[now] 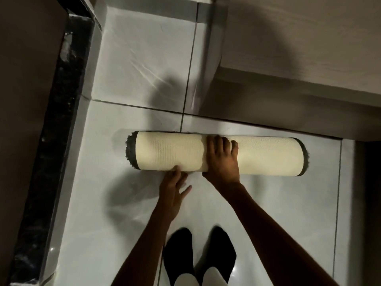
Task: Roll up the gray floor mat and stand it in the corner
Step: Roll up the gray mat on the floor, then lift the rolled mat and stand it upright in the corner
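Landmark: the rolled floor mat (171, 151), lying on its side across the glossy white tiled floor (86, 203), fully rolled, cream woven backing outward.

Far left of the mat: a brown wall face, then a black speckled stone strip (61, 112) running along the floor edge, well apart from the roll.

Left end of the mat: gray pile shows as a fuzzy fringe past a dark edge band. A dark grout line crosses the floor just behind the roll.

Left hand (174, 193): near the mat's lower edge, left of centre. Fingers spread and open, fingertips touching the roll's near side at floor level; the grip closes on nothing.

Right hand (221, 155): laid over the top of the mat at about mid-length, palm down, fingers draped across the far side and thumb on the near side. It presses on the roll but is not closed round it.

Below the mat, between the forearms: two feet in black socks (198, 250) standing on the tile.

Right end of the mat: same dark band and gray fringe. Behind and to the right, a pale wood-grain panel (299, 38) meets the floor; the roll lies just in front of its base.
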